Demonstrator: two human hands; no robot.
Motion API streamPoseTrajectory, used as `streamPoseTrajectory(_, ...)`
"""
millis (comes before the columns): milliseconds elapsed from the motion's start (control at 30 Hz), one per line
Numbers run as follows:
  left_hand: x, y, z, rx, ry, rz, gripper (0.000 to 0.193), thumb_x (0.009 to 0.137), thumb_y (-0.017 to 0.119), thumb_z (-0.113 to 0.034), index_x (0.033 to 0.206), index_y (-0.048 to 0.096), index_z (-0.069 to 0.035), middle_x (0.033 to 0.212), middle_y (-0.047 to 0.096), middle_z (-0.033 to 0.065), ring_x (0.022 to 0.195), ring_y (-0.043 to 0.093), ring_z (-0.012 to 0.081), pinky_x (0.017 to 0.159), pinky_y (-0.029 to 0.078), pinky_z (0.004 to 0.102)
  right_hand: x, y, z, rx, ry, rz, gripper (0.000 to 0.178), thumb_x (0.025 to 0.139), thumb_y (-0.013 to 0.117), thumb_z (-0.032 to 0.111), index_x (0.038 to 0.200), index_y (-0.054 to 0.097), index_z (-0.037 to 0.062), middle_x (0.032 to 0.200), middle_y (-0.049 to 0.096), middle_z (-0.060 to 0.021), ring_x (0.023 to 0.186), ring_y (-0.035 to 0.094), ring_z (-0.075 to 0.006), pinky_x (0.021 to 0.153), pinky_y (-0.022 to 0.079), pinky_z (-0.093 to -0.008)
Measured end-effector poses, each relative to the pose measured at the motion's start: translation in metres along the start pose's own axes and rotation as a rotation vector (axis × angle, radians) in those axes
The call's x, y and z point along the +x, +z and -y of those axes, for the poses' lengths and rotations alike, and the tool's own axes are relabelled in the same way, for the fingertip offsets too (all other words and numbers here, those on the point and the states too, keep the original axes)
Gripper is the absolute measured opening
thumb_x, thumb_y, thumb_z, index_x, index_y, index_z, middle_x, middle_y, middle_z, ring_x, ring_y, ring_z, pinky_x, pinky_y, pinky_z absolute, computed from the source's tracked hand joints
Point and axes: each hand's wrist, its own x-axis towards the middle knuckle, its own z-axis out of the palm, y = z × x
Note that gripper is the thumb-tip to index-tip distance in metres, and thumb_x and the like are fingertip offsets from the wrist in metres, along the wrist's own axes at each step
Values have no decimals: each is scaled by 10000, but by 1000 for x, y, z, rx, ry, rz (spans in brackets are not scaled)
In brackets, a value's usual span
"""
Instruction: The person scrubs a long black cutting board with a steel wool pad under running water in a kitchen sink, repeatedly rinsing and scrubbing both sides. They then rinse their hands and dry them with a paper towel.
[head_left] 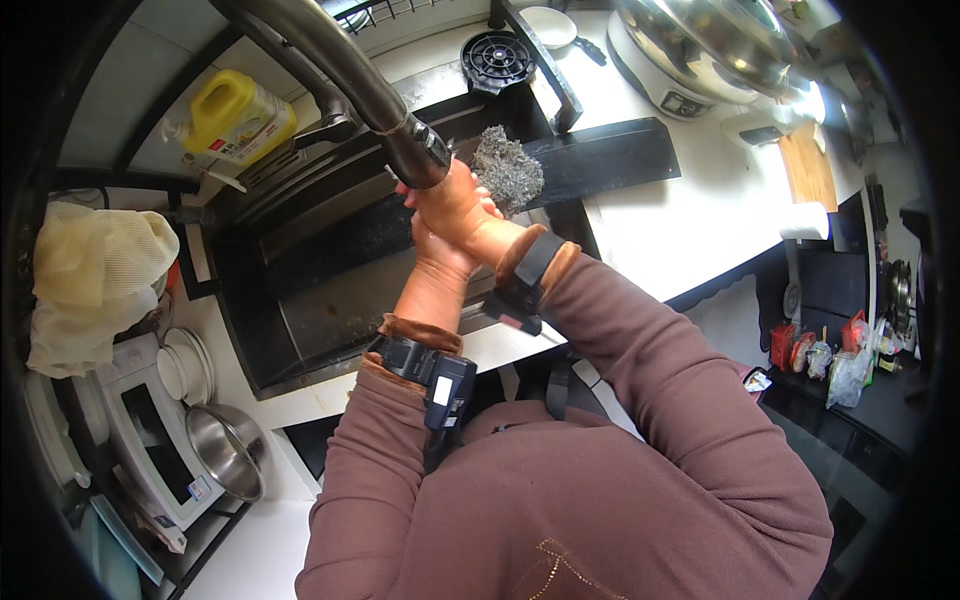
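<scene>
My left hand (428, 246) and my right hand (452, 208) are clasped together over the dark sink (340, 335), right below the spout of the metal faucet (418, 150). The right hand lies over the left, and pinkish fingertips show at both sides of the grip. Most of the fingers are hidden by the hands themselves and the spout. Just right of the hands, a tangled grey steel wool scrubber (507, 168) rests at the end of a black board (610, 165) that reaches onto the white counter. Whether water is running cannot be made out.
A yellow jug (240, 115) stands behind the sink at the left. Pale mesh cloth (100, 270) hangs above a white microwave (155, 430), beside stacked plates and a steel bowl (228, 450). At the far right are a large steel-lidded cooker (690, 60) and a wooden board (806, 168).
</scene>
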Motion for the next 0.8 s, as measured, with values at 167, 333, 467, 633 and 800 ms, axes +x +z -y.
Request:
streamPoseTrajectory(167,-4,1,-7,350,144,-293,378,967,466,-405,1041,569,-48,970,619,121,897,614,247,845,511,387,-8,-20,-17,-960,-594,195,259,844,547,149,1061,602,20,1000,639,-176,998,619,-335,828,516,-410)
streamPoseTrajectory(333,0,-24,-10,584,313,-467,214,974,489,-224,974,602,-43,911,636,64,835,623,194,793,522,339,-41,-25,-27,-883,-800,74,383,810,578,89,1172,586,-33,1293,534,-220,1225,485,-379,1069,369,-436)
streamPoseTrajectory(467,3,-47,-45,471,299,-420,133,949,485,-145,955,570,-43,896,614,81,804,601,196,729,518,328,-58,-40,-23,-362,-604,289,535,780,611,12,1306,516,-1,1348,512,-197,1248,491,-342,1059,389,-398)
streamPoseTrajectory(633,-18,-25,-108,344,152,-286,434,1001,417,-327,1312,451,-27,1265,556,168,1154,540,307,981,443,488,-46,-88,-19,564,439,446,530,983,520,338,1430,423,70,1344,537,-177,1236,524,-262,1034,419,-367)
streamPoseTrajectory(800,-20,15,-150,634,200,-462,535,1010,379,-445,1374,422,-55,1361,509,133,1244,476,271,1042,358,523,-35,-118,-22,921,490,505,593,1053,204,415,1390,433,-16,1392,481,-205,1324,436,-299,1096,367,-403)
